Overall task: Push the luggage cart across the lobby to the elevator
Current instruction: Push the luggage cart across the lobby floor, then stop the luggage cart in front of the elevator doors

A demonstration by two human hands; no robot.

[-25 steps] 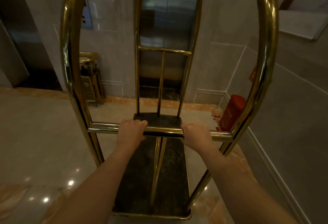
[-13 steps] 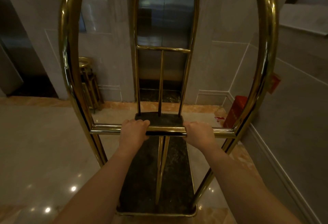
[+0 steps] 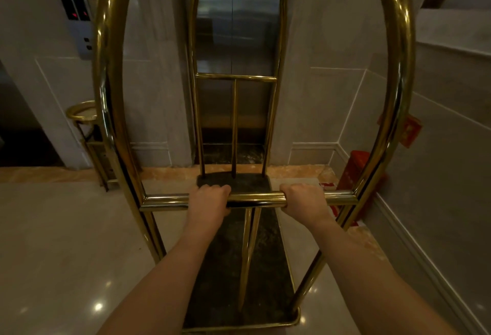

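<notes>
The person is gripping the bar (image 3: 255, 199) of the cart (image 3: 236, 268) w/ both hands, left hand (image 3: 208, 203) & right hand (image 3: 305, 203) wrapped around it, cart's nose sitting just before the shut elevator doors (image 3: 233, 29), so this is likely the final approach; next: probably stopping short & waiting for the doors.

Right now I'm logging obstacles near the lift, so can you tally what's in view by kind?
Luggage cart: 1
Hands on its handle bar, left hand and right hand: 2
Elevator doors, shut: 1
Call panel: 1
Brass ashtray stand: 1
Red box by the right wall: 1
Total: 7
</notes>
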